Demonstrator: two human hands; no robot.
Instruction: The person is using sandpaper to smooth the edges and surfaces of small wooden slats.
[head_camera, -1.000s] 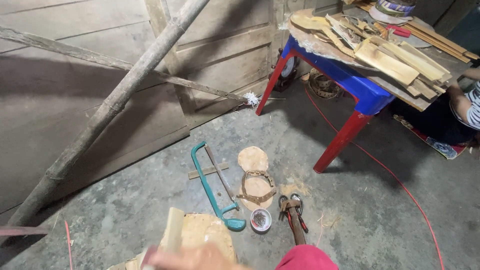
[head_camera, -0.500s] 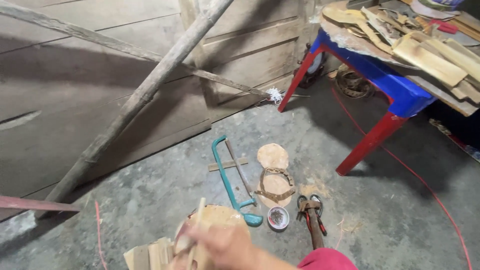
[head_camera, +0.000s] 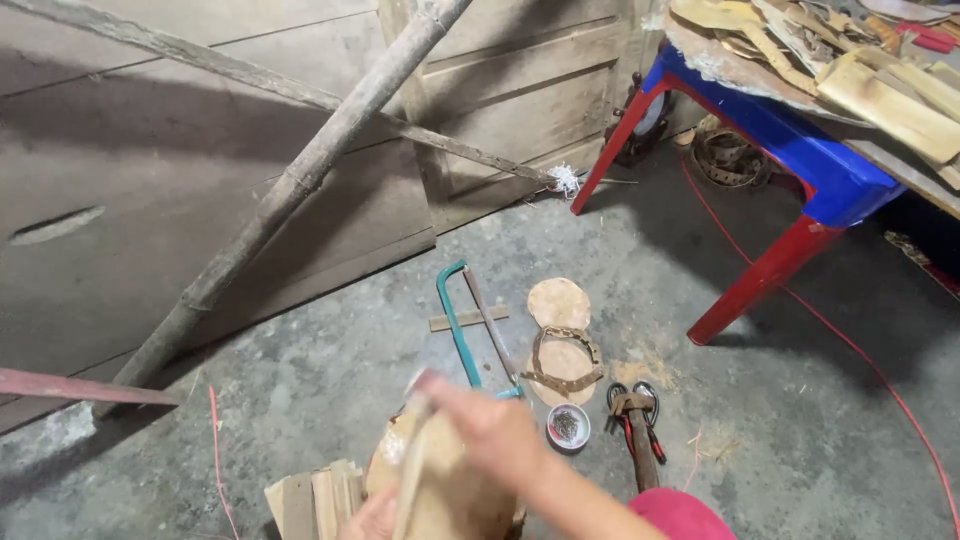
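Along the far left edge, a reddish metal bar (head_camera: 70, 387) jutting in low over the concrete floor (head_camera: 300, 400), with a long bamboo pole (head_camera: 300, 180) leaning up against the plank wall behind. Nearer, at the bottom of the view, a small stack of cut wooden pieces (head_camera: 315, 500) touching a pale wooden block (head_camera: 455, 495).

Left hand (head_camera: 372, 520) barely in view at the bottom edge, against the near side of the block; cannot tell whether closed or open. Right hand (head_camera: 490, 425) smeared by motion, fingers wrapped around the upper end of a thin wooden strip (head_camera: 412, 470), held tilted over the block's top. A second ago, lower and nearer with the strip more upright; since then lifted farther out across the block, so strip and hand now over the block, not beside it. Judged from that: handling in full swing, strip not yet at rest.

Just beyond the right hand, a green-framed hacksaw (head_camera: 455, 325) flat on the floor. Right of it, two round wooden discs (head_camera: 558, 303), a rusty metal band (head_camera: 565, 362) lying on the nearer one. Near that, a small tin of nails (head_camera: 568, 427), then a hammer (head_camera: 642, 445) across red-handled pliers (head_camera: 628, 398). Untouched, same places as before.

Far right, a blue-topped table on red legs (head_camera: 800, 170) piled with split bamboo slats (head_camera: 890, 100), and a red cord (head_camera: 850, 345) trailing across the floor beneath.
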